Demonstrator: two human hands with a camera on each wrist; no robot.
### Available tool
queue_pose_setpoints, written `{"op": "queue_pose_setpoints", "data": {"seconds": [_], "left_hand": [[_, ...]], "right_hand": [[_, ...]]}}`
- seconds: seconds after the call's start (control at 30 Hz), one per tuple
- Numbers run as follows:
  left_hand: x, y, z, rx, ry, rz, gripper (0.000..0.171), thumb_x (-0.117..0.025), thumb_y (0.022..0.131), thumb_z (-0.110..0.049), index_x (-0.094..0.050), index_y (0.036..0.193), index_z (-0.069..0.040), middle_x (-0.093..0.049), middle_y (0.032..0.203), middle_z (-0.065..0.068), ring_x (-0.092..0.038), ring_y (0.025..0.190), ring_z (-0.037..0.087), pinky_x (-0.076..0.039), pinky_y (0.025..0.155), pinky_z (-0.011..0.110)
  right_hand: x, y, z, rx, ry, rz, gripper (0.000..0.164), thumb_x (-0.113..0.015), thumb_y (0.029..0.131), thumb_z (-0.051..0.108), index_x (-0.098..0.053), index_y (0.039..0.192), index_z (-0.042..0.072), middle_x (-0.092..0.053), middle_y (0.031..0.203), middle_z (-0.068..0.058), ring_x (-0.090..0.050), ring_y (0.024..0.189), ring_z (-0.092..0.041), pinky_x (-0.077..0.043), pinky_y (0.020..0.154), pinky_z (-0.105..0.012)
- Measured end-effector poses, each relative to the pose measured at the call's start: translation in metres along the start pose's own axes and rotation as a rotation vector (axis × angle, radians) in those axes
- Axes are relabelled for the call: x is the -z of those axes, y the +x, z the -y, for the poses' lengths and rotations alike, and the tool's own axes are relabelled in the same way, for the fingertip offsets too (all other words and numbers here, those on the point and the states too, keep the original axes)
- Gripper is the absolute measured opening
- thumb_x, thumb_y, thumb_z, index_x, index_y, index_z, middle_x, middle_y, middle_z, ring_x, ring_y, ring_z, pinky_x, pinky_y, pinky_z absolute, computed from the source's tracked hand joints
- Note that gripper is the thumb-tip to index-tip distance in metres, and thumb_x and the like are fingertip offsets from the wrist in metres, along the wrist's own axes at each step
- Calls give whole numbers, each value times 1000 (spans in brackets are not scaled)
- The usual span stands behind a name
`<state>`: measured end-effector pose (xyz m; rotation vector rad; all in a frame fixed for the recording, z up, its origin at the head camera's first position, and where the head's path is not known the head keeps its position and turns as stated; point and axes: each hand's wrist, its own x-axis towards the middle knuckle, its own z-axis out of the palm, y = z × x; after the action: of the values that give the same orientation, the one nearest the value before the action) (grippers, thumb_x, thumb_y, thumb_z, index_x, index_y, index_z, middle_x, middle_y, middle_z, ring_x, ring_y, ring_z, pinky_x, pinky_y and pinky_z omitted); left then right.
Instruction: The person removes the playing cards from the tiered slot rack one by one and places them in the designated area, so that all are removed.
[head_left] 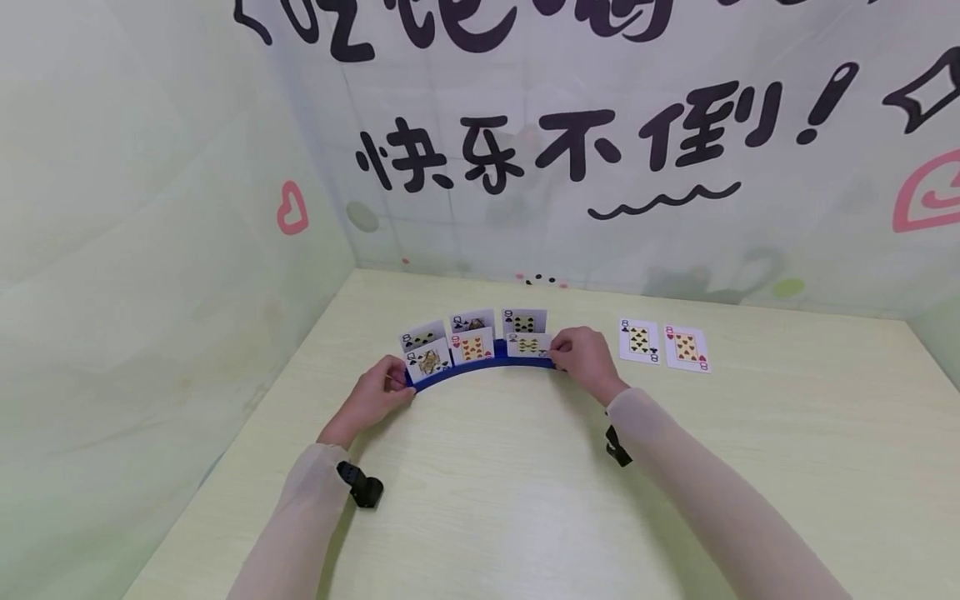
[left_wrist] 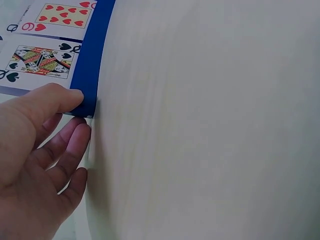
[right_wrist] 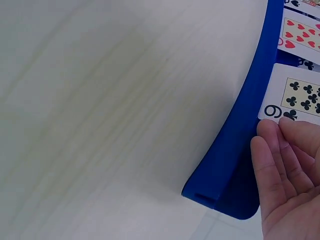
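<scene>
A curved blue card holder stands on the table with playing cards in two rows. My left hand grips its left end, the thumb on top of the blue edge and the fingers beside and below it. Just behind that thumb is a queen of spades, with a hearts card next to it. At the right of the front row, my right hand pinches the corner of a clubs card between thumb and fingers. This card leans in the holder, its lower edge along the blue slot.
Two loose cards lie face up to the right of the holder, a black clubs card and a red hearts card. The back row has several upright cards, one a black card. A printed cloth wall rises behind the table.
</scene>
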<state>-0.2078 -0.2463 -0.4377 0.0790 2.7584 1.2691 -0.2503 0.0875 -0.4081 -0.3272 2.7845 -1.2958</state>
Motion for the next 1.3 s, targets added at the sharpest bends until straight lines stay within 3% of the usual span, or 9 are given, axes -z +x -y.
{"op": "queue_pose_setpoints", "data": {"seconds": [0.43,0.73,1.03,1.3], "left_hand": [[-3,1,1,17,-1,11,34,-63,84,-6,-45,113,-1,-52,101,13,-50,90,24,-43,80,34],[-1,0,3,22,13,4,35,-63,85,-7,-44,114,-1,-52,102,13,-50,91,25,-43,81,36],[0,-1,2,8,16,9,35,-62,85,-6,-44,114,0,-52,102,14,-50,91,25,-43,81,36],[-1,0,1,9,16,11,35,-62,85,-7,-44,114,0,-52,102,14,-50,91,25,-43,81,36]], "right_hand": [[30,-18,-8,-40,7,-6,11,-66,84,10,-68,92,3,-66,88,-9,-58,74,-19,-48,65,-29],[56,-34,-19,12,-35,-40,11,-65,84,10,-68,90,1,-64,84,-10,-57,74,-21,-48,64,-30],[94,-52,-36,-28,-95,-93,14,-61,83,11,-64,87,-3,-64,81,-11,-58,73,-22,-45,60,-30],[129,-72,-62,-88,-72,-139,15,-57,83,7,-57,88,-6,-64,77,-13,-59,66,-21,-45,53,-28]]}}
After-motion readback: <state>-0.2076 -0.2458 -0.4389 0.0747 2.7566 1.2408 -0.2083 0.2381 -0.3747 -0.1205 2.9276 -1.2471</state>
